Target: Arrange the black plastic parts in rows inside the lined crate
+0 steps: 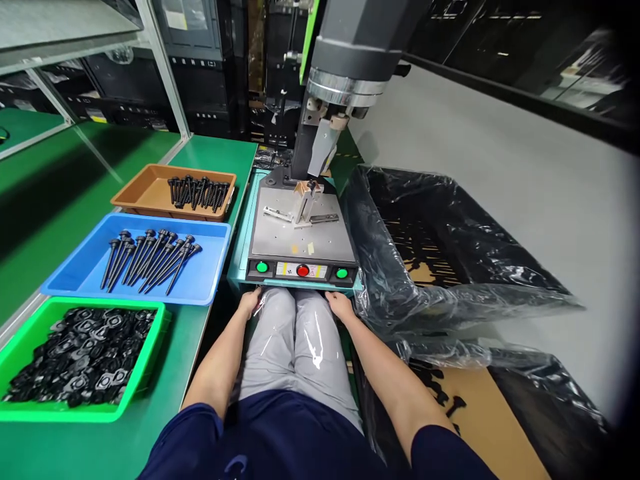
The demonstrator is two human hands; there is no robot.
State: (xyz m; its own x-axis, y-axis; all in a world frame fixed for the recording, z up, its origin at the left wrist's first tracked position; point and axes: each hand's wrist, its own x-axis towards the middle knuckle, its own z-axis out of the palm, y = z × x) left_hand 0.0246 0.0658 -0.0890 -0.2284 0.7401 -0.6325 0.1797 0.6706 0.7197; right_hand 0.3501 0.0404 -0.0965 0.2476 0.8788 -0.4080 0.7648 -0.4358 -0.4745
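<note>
My left hand (249, 303) is down beside my left thigh, at the machine's front edge. My right hand (340, 306) is at the same edge beside my right thigh. Most of the fingers of both hands are hidden, so any grip is unclear. Above them stands a bench press machine with a grey plate (280, 241). Its front panel has a green button (261, 267) on the left, a red button (303, 271) in the middle and another green button (342, 273) on the right. A metal fixture (304, 208) stands on the plate, under the press head (345, 87), with a small dark part at its top.
On the green bench at left are a brown tray (145, 190) of black screw-like parts, a blue tray (210, 267) of long black rods with knobs, and a green tray (161, 327) of small black parts. Two plastic-lined boxes (465, 303) with black parts stand at right.
</note>
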